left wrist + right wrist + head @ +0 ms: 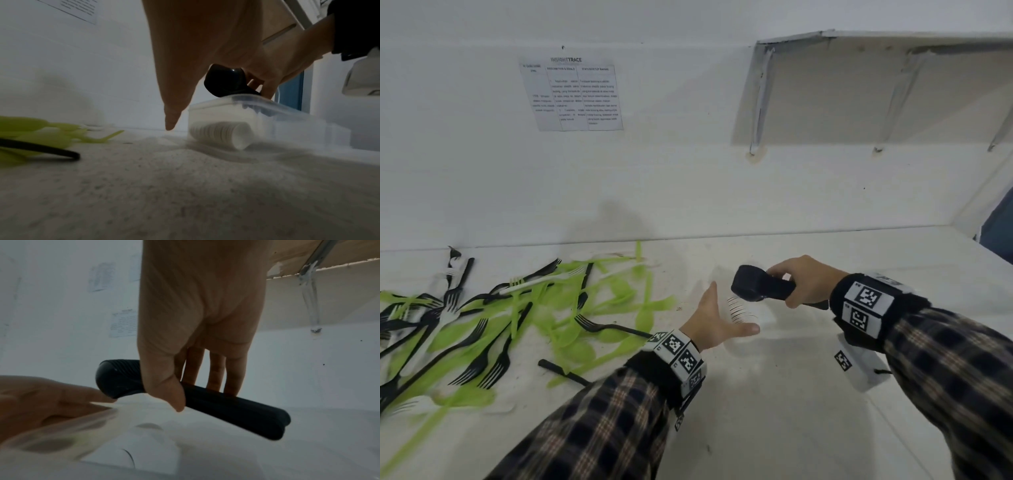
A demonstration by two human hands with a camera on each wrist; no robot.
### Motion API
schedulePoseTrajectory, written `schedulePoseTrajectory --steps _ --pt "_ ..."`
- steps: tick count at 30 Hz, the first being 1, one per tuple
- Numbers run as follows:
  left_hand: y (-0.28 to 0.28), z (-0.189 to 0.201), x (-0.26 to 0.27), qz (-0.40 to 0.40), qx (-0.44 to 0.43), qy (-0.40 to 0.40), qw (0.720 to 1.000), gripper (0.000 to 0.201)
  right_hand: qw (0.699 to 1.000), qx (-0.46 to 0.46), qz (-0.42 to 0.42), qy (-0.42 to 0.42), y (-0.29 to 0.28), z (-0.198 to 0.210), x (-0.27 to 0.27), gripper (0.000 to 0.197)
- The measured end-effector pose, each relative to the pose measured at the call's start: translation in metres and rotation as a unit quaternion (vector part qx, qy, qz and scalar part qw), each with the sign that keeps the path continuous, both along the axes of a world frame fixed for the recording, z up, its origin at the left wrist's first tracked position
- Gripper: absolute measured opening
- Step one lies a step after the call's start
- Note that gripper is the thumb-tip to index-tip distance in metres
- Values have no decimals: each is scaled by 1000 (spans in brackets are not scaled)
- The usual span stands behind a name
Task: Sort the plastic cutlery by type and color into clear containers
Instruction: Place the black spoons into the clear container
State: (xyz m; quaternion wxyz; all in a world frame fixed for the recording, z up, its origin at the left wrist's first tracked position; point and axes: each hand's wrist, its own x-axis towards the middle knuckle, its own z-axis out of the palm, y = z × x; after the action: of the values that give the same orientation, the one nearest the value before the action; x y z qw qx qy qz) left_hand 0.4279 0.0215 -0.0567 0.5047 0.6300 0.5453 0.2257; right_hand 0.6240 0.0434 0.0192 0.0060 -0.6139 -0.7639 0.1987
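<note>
My right hand (803, 282) grips a stack of black plastic spoons (762, 287) by the handles, bowls pointing left. The stack hangs just over a clear container (292, 125) on the white table. A nested row of white spoons (222, 134) lies inside that container. My left hand (717, 320) is open with straight fingers at the container's left side; whether it touches the wall I cannot tell. In the right wrist view the black spoons (226, 405) sit above the container rim. A mixed pile of green and black cutlery (517, 315) lies at the left.
A printed sheet (571, 96) is stuck to the white wall behind the table. A shelf on brackets (876, 85) juts out at the upper right. Bare white tabletop (774, 411) lies in front of the container. A dark blue surface (996, 226) shows at the far right.
</note>
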Motion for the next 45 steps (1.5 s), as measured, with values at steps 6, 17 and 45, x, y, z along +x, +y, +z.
schedulePoseTrajectory --steps 6,17,45 --pt "4 -3 12 -26 1 2 1000 133 1000 -18 11 -14 17 -24 7 54" --pt "17 -13 17 -49 15 54 997 138 999 -15 39 32 34 -49 8 48" --pt "28 1 17 -10 211 2 978 55 712 -75 -176 676 0 -35 -41 28"
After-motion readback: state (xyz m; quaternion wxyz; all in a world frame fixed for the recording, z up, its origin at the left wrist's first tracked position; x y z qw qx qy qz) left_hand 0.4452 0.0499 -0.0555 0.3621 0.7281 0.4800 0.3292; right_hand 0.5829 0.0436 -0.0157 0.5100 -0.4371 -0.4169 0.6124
